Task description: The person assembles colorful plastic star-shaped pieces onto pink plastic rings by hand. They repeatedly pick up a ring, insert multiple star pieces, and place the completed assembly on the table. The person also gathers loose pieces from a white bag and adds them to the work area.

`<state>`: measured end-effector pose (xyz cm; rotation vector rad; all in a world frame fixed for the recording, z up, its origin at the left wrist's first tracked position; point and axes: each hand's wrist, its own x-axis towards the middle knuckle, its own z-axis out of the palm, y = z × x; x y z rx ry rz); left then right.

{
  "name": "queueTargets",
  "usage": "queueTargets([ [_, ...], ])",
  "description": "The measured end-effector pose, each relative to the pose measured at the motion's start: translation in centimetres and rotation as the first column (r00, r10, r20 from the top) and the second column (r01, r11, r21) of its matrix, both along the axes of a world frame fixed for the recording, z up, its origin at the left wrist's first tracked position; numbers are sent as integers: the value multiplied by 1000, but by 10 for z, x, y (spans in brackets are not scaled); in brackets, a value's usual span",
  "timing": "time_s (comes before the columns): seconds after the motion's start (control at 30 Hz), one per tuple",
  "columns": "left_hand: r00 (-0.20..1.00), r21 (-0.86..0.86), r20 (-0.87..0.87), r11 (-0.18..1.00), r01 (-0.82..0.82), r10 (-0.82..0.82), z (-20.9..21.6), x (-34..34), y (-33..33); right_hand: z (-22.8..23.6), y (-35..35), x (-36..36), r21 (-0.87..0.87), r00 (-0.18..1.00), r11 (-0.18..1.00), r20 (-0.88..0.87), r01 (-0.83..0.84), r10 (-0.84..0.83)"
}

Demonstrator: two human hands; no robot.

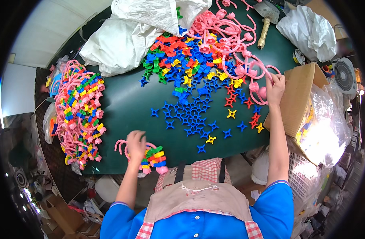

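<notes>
My right hand (275, 88) is closed on a pink plastic tube with a flower-shaped end (266, 73), lifted at the right edge of the pink heap. My left hand (136, 145), slightly blurred, is over the near table edge with its fingers apart. Beside and under it lie pink curved tubes threaded with green, yellow, red and blue pieces (155, 156). Between my hands are scattered blue star-shaped connectors (192, 113), with a few yellow ones (210, 139) and red ones (254, 119).
A large pile of finished-looking threaded pink tubes (81, 115) covers the left table end. White sacks (118, 44) and mixed coloured pieces (182, 55) lie at the back, near a cleaver-like tool (265, 30). A cardboard box (294, 99) and a fan (345, 75) stand right.
</notes>
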<state>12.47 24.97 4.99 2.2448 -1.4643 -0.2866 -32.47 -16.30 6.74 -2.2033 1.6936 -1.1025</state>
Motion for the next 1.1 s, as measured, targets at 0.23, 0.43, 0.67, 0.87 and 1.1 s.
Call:
queueTargets([
  [0.23,960,281,-114,918,279,-257,-55,-64,-85,69,84,20,335,738,910,673,-245,-49],
  [0.43,951,-134,-227,974,185,-212,-23,-59,-181,25,211,-22,708,410,553,706,-439,-578],
  [0.67,959,375,5,889,262,-284,-51,-50,-264,13,258,25,671,251,532,713,-517,-655],
  [0.87,944,206,-195,930,303,-264,-52,-38,-230,1,260,27,687,224,524,689,-503,-689],
  [1.1,916,-54,-306,965,256,-260,-35,-53,-217,3,238,30,669,222,553,714,-496,-664],
])
